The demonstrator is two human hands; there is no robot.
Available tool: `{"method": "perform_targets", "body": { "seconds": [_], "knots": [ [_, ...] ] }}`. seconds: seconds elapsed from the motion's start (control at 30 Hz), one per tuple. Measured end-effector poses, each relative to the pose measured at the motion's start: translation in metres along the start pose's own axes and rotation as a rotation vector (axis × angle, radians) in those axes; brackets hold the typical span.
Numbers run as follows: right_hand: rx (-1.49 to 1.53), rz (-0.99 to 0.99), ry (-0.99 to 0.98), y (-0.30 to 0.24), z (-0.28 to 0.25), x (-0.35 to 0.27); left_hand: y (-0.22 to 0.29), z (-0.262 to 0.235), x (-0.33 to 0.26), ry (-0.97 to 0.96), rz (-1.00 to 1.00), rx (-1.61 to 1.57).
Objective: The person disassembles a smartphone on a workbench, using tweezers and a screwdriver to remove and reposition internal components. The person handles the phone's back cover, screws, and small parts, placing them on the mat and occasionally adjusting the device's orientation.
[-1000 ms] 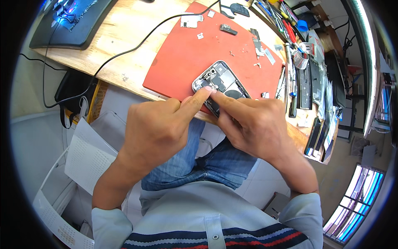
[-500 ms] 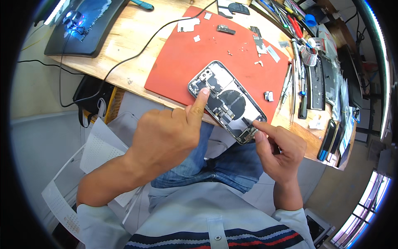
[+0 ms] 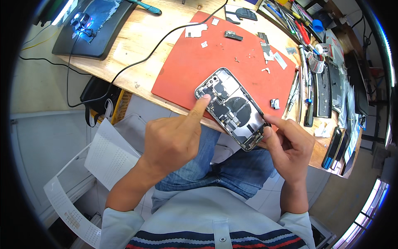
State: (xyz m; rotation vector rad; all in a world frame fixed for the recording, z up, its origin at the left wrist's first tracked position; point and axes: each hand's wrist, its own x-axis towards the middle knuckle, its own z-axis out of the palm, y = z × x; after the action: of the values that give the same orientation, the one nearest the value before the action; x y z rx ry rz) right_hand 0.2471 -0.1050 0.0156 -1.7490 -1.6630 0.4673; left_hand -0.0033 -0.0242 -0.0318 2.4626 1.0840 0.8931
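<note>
Head view: the opened phone (image 3: 232, 110) sits aslant across the near edge of the red mat (image 3: 182, 74), its near end projecting beyond. My left hand (image 3: 173, 139), forefinger extended, touches the far-left end and grips nothing visible; my right hand (image 3: 292, 143) pinches the near-right edge between thumb and forefinger. Risk, in my judgement: hard pressure at one end could tip the overhanging phone or slip onto its bared components (image 3: 227, 116). Against one second ago, my right hand has shifted from the far-left end to the near-right edge
</note>
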Motion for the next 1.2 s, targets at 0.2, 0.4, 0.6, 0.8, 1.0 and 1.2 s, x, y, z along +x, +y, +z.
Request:
{"method": "perform_targets", "body": {
  "seconds": [0.2,0.4,0.6,0.8,1.0,1.2],
  "knots": [
    [0.002,0.077,-0.031,0.0,-0.009,0.0,-0.007,-0.004,0.002,0.054,-0.053,-0.042],
    [0.048,0.124,-0.095,-0.008,-0.002,-0.002,-0.004,-0.008,0.005,0.032,-0.057,-0.057],
    [0.015,0.1,-0.093,-0.007,-0.004,0.005,0.005,-0.015,0.021,0.134,-0.327,-0.187],
    [-0.028,0.134,-0.115,-0.006,-0.018,0.005,-0.022,-0.044,0.072,-0.239,-0.678,-0.552],
    [0.066,0.149,-0.112,-0.002,-0.012,-0.018,-0.037,-0.042,0.107,-0.532,-0.592,-0.554],
    [0.042,0.232,-0.174,0.006,-0.014,-0.029,-0.037,-0.042,0.121,-0.626,-0.633,-0.488]
  ]
}}
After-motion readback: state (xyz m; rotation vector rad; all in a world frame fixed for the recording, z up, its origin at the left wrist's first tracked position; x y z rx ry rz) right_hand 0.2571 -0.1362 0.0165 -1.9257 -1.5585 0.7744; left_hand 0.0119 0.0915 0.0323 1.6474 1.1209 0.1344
